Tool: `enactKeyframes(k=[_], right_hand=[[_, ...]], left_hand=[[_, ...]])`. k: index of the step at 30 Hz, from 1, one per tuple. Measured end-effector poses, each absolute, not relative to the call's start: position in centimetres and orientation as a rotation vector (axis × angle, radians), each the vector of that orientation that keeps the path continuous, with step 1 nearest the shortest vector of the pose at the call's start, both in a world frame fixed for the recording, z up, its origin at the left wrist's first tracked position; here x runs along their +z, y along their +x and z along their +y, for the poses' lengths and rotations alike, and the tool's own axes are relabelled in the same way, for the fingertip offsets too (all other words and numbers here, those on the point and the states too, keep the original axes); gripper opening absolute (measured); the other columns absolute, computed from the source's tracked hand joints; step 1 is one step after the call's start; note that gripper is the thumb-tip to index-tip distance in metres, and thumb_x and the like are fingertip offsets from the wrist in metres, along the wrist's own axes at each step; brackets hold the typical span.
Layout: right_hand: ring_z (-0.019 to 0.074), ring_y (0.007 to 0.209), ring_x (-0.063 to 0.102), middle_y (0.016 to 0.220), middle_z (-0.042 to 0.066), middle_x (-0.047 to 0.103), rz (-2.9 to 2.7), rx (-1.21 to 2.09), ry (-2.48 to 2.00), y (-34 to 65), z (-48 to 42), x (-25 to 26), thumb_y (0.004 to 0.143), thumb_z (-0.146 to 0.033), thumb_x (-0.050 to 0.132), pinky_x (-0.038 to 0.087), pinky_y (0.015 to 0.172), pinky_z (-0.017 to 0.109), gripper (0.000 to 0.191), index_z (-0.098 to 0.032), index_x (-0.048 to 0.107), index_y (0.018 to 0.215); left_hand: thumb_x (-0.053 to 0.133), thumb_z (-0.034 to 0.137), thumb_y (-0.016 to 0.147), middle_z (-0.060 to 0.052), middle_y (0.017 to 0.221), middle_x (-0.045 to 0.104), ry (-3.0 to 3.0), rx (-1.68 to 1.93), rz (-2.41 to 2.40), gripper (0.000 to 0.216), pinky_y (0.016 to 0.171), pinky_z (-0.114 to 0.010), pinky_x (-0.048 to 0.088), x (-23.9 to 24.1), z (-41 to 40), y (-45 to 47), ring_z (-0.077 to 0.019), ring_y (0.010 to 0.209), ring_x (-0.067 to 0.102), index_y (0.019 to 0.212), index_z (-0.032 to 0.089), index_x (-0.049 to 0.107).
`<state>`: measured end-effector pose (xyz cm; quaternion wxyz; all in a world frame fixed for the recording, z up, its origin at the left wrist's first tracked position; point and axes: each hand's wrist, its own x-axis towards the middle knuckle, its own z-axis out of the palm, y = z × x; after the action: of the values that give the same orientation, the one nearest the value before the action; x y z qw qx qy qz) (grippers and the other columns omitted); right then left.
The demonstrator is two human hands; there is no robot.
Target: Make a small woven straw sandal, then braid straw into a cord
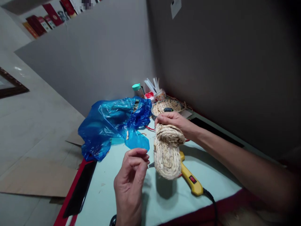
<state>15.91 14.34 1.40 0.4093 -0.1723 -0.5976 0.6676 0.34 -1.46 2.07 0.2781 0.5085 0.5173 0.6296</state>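
Observation:
My right hand grips a small woven straw slipper by its upper end, holding it up over the table. The slipper is pale cream, coiled from braided strands, with a rounded sole and a band across it. My left hand is just left of the slipper, fingers curled in toward the thumb; whatever may be between the fingertips is too small to make out. Behind and below the slipper lies a yellow hot glue gun with a red switch and a black cord, its middle partly hidden by the slipper.
A crumpled blue plastic bag lies at the left back. Behind stand a woven basket with a dark object inside, a cup of glue sticks and a jar with a turquoise lid. Grey partitions enclose the pale green table.

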Motion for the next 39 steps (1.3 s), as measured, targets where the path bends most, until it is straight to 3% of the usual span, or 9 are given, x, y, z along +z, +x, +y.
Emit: enactKeyframes(k=[4, 8, 13, 18, 21, 25, 29, 34, 39], right_hand=[[0.0109, 0.056, 0.053, 0.067, 0.001, 0.060, -1.504, 1.693, -0.462, 15.9, 13.9, 1.9, 0.080, -0.049, 0.066, 0.040, 0.051, 0.022, 0.034, -0.016, 0.064, 0.076], [0.0092, 0.054, 0.050, 0.064, 0.000, 0.058, -1.528, 1.682, -0.482, 15.8, 13.7, 1.9, 0.083, -0.045, 0.064, 0.036, 0.048, 0.021, 0.031, -0.015, 0.066, 0.075], [0.0103, 0.057, 0.050, 0.067, 0.001, 0.058, -1.562, 1.682, -0.556, 15.9, 14.3, 1.5, 0.083, -0.047, 0.063, 0.037, 0.050, 0.022, 0.031, -0.017, 0.066, 0.077], [0.0089, 0.056, 0.046, 0.067, -0.001, 0.055, -1.681, 1.669, -0.577, 15.9, 14.6, 1.1, 0.087, -0.047, 0.057, 0.034, 0.051, 0.021, 0.033, -0.016, 0.064, 0.078], [0.0092, 0.057, 0.044, 0.064, -0.002, 0.052, -1.864, 1.518, -0.623, 15.7, 14.2, 1.0, 0.091, -0.047, 0.052, 0.033, 0.052, 0.022, 0.036, -0.015, 0.064, 0.077], [0.0114, 0.064, 0.048, 0.068, 0.000, 0.055, -1.945, 1.210, -0.715, 15.2, 13.2, 1.4, 0.095, -0.046, 0.044, 0.035, 0.058, 0.023, 0.041, -0.015, 0.064, 0.077], [0.0128, 0.072, 0.054, 0.078, 0.003, 0.060, -1.575, 1.098, -0.695, 15.6, 13.3, 2.2, 0.097, -0.040, 0.042, 0.042, 0.066, 0.023, 0.033, -0.015, 0.062, 0.090], [0.0094, 0.050, 0.039, 0.054, -0.005, 0.041, -1.423, 1.137, -0.671, 15.8, 13.4, 2.7, 0.091, -0.038, 0.055, 0.035, 0.051, 0.022, 0.019, -0.020, 0.061, 0.086], [0.0097, 0.039, 0.039, 0.044, -0.004, 0.043, -1.840, 1.149, -0.829, 14.3, 11.0, 2.1, 0.090, -0.050, 0.053, 0.029, 0.043, 0.025, 0.037, -0.021, 0.055, 0.066]], left_hand=[[0.064, 0.017, 0.080, -0.004, 0.083, 0.066, 1.382, 1.673, 1.390, 0.014, 0.075, -0.026, 0.048, 2.3, -1.3, 0.5, -0.0187, 0.084, 0.059, 0.068, 0.021, 0.070], [0.067, 0.016, 0.077, -0.003, 0.075, 0.067, 1.366, 1.616, 1.413, 0.011, 0.062, -0.026, 0.048, 1.7, -1.1, -0.3, -0.0145, 0.062, 0.059, 0.072, 0.022, 0.075], [0.067, 0.026, 0.078, -0.002, 0.055, 0.065, 1.222, 1.519, 1.559, 0.016, 0.074, -0.031, 0.052, 1.1, -1.0, -1.4, -0.0194, 0.063, 0.065, 0.091, 0.021, 0.076], [0.055, 0.051, 0.085, 0.006, 0.038, 0.046, 0.949, 1.304, 1.464, 0.048, 0.044, -0.023, 0.044, 0.6, -0.4, -1.1, -0.0111, 0.034, 0.043, 0.116, 0.014, 0.064], [0.065, 0.055, 0.076, 0.000, 0.056, 0.061, 0.989, 1.251, 1.439, 0.051, 0.054, -0.021, 0.046, 0.3, -0.1, 0.1, -0.0131, 0.051, 0.056, 0.109, 0.016, 0.065], [0.074, 0.038, 0.071, -0.008, 0.088, 0.070, 0.866, 1.204, 1.304, 0.046, 0.062, -0.025, 0.050, 0.0, -0.2, 2.1, -0.0206, 0.074, 0.065, 0.109, 0.016, 0.061], [0.074, 0.035, 0.070, -0.010, 0.097, 0.070, 0.693, 1.307, 1.223, 0.054, 0.061, -0.030, 0.055, 0.0, -0.5, 2.4, -0.0243, 0.078, 0.068, 0.118, 0.018, 0.057], [0.076, 0.029, 0.071, -0.012, 0.106, 0.069, 0.537, 1.499, 1.211, 0.057, 0.071, -0.035, 0.058, 0.0, -1.3, -0.1, -0.0272, 0.086, 0.070, 0.122, 0.018, 0.055], [0.078, 0.024, 0.069, -0.013, 0.102, 0.072, 0.430, 1.649, 1.167, 0.055, 0.080, -0.038, 0.057, -0.5, -2.1, -2.7, -0.0304, 0.098, 0.069, 0.118, 0.017, 0.056]])
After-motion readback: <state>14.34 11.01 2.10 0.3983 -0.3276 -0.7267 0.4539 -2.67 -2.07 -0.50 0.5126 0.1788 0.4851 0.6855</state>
